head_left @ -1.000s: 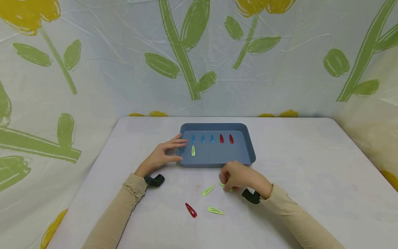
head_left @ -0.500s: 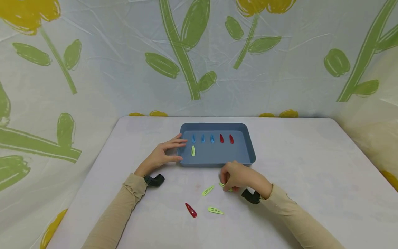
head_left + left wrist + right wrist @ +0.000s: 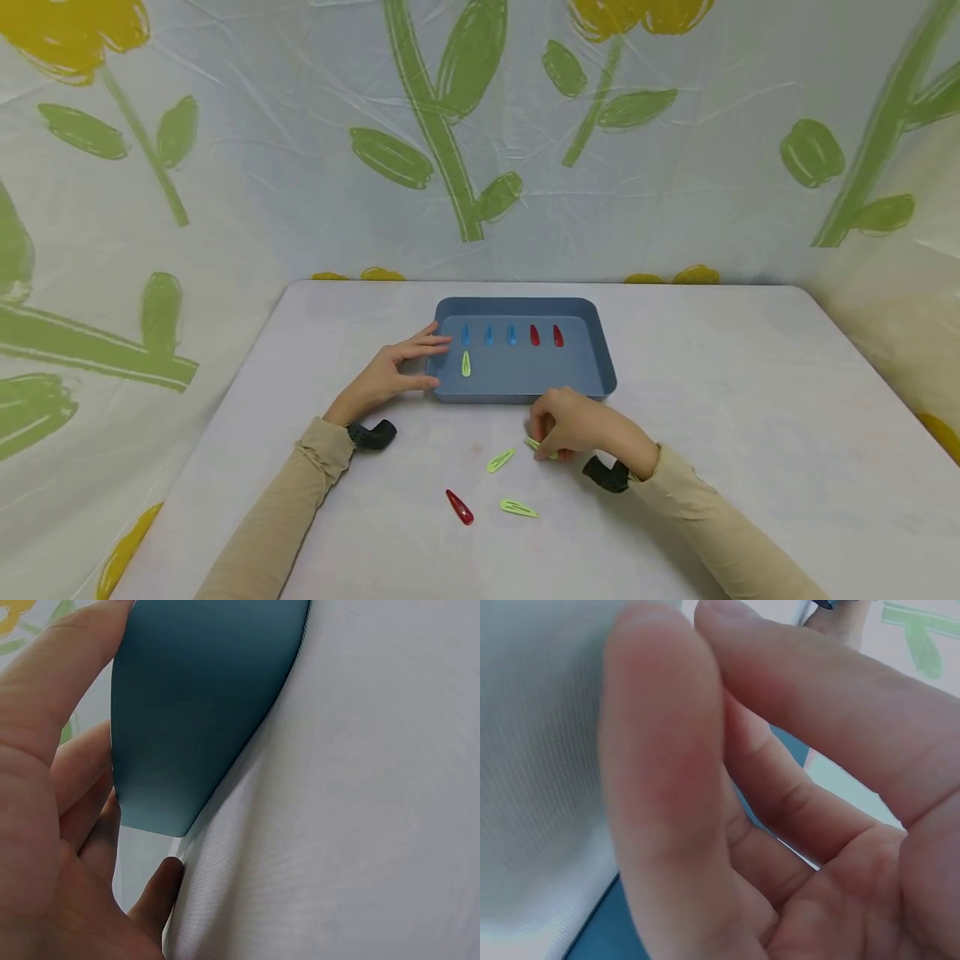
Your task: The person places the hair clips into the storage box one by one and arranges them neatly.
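The blue-grey tray (image 3: 525, 387) lies on the white table, holding several blue hair clips (image 3: 489, 335) and two red hair clips (image 3: 558, 336) in a back row. A green hair clip (image 3: 466, 364) sits in front of them at the left. My left hand (image 3: 390, 371) rests against the tray's left side, fingers spread and fairly straight; the tray's wall (image 3: 195, 712) fills much of the left wrist view. Just in front of the tray, my right hand (image 3: 577, 423) pinches a green hair clip (image 3: 531, 442) low at the tabletop, partly hidden by fingers.
Loose on the table nearer the front are a green hair clip (image 3: 500, 460), another green hair clip (image 3: 519, 508) and a red hair clip (image 3: 460, 507). A flower-patterned sheet (image 3: 300, 167) hangs behind the table (image 3: 750, 417).
My right hand has shifted very slightly to the left, and the pinched green hair clip with it. The left hand stays at the tray.
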`<state>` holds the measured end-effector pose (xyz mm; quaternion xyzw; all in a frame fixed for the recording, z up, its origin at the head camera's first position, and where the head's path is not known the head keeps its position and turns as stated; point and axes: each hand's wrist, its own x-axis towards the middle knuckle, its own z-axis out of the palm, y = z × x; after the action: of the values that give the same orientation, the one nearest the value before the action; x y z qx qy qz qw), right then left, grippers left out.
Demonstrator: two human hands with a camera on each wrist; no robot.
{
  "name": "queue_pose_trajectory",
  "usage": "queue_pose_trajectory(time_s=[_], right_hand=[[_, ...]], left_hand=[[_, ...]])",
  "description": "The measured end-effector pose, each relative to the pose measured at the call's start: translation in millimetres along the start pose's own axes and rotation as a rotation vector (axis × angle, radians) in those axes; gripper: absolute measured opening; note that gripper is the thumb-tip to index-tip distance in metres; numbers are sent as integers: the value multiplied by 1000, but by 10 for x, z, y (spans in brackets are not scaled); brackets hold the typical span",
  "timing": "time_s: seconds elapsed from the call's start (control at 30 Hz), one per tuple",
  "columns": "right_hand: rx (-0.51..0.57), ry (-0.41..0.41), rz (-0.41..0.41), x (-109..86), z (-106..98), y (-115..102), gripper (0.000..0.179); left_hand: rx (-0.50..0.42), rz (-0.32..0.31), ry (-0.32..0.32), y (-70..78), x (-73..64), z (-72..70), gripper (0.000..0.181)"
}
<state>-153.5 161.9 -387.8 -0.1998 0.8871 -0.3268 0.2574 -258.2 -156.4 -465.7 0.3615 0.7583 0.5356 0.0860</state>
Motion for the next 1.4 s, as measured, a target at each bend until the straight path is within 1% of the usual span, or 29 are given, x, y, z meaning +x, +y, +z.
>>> queue_pose_trajectory(time_s=[0.07, 0.27, 0.43, 0.8, 1.23, 1.4], right_hand=[[10, -4, -7, -9, -20, -10, 21], [22, -3, -34, -23, -83, -24, 19], [39, -2, -59, -11, -131, -45, 18], [53, 3, -102, 42, -239, -162, 16], [114, 14, -122, 112, -367, -309, 14], [153, 28, -123, 133, -425, -354, 15]], left_hand=[[-5, 5, -5, 42, 1, 4, 57], [-22, 2, -24, 256, -12, -11, 56], [-19, -5, -21, 324, -17, -12, 55], [-40, -8, -22, 311, -2, -25, 55], [-34, -5, -28, 298, 32, -67, 55], [-28, -5, -32, 282, 48, -90, 56]])
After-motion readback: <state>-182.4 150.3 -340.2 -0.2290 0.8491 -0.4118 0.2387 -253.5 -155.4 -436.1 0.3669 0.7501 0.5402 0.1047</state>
